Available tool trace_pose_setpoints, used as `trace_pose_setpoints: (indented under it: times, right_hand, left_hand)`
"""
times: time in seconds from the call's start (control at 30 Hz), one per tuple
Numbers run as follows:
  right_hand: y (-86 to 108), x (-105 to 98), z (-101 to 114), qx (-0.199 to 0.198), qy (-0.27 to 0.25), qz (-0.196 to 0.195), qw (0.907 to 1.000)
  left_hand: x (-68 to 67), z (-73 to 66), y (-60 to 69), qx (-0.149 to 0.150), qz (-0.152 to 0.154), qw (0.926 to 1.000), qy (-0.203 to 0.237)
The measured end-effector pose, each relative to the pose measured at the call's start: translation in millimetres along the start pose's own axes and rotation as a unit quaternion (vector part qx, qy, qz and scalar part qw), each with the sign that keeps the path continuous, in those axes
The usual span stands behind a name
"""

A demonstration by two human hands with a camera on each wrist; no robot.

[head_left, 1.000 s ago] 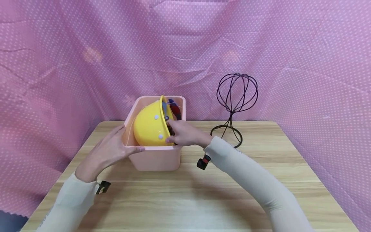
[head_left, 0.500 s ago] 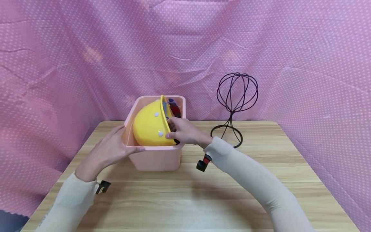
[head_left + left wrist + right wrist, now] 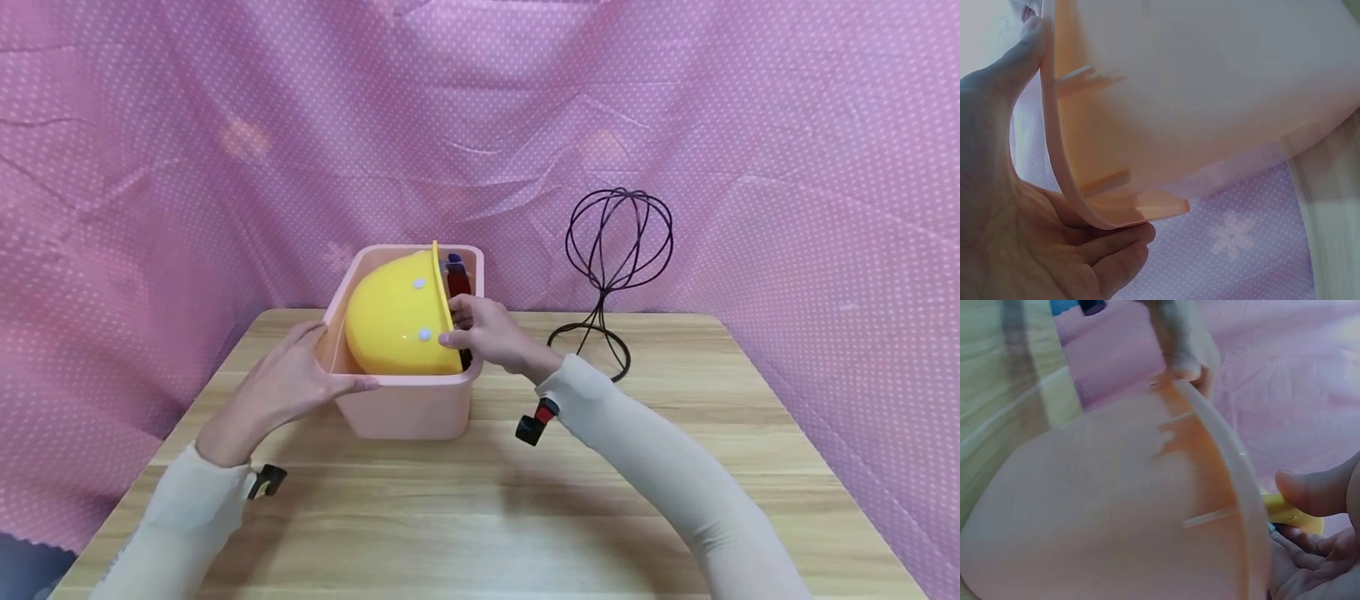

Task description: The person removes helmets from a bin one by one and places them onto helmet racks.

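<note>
In the head view a yellow hard hat (image 3: pixel 393 321) lies on its side in a pale pink bin (image 3: pixel 408 412), its brim toward the right. My right hand (image 3: pixel 495 333) pinches that brim, thumb on the outer face and fingers inside; the right wrist view shows the thumb on the yellow brim (image 3: pixel 1297 519). My left hand (image 3: pixel 288 383) grips the bin's near left corner, thumb along the front rim. In the left wrist view its fingers (image 3: pixel 1119 250) lie against the rim (image 3: pixel 1060 150). Dark, red and blue items (image 3: pixel 458 279) are partly hidden beside the hat.
A black wire stand (image 3: pixel 600 292) with a globe-shaped top is on the wooden table (image 3: pixel 480 517), right of the bin. Pink dotted cloth (image 3: pixel 750 167) hangs behind the table and at both sides.
The hat's brim has moved right and swung more upright, with my right hand following it slightly up and to the right. My left hand has kept its hold on the bin.
</note>
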State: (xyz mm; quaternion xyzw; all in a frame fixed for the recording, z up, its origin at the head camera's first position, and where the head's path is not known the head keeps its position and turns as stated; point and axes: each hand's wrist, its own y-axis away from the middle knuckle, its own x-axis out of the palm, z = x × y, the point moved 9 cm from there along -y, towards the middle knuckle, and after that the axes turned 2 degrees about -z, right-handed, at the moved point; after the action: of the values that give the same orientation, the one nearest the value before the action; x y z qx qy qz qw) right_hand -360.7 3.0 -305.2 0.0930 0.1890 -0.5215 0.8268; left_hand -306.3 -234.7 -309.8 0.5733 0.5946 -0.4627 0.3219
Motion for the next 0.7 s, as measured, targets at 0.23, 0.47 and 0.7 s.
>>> trace_pose_setpoints:
  times: [0.23,0.47,0.7]
  right_hand:
    - [5.8,-13.4,0.5,-0.019,-0.130,-0.011,0.9913]
    - [11.8,-21.0,-0.3,-0.015,-0.241,-0.022,0.9702]
    - [27.0,-39.1,12.3,-0.049,-0.344,-0.066,0.9353]
  left_hand:
    - [1.7,3.2,4.9,-0.007,-0.013,0.9995,0.027]
    - [3.2,5.2,6.3,-0.004,-0.018,0.9996,0.023]
    - [1.6,4.8,4.4,-0.005,-0.015,0.9997,0.021]
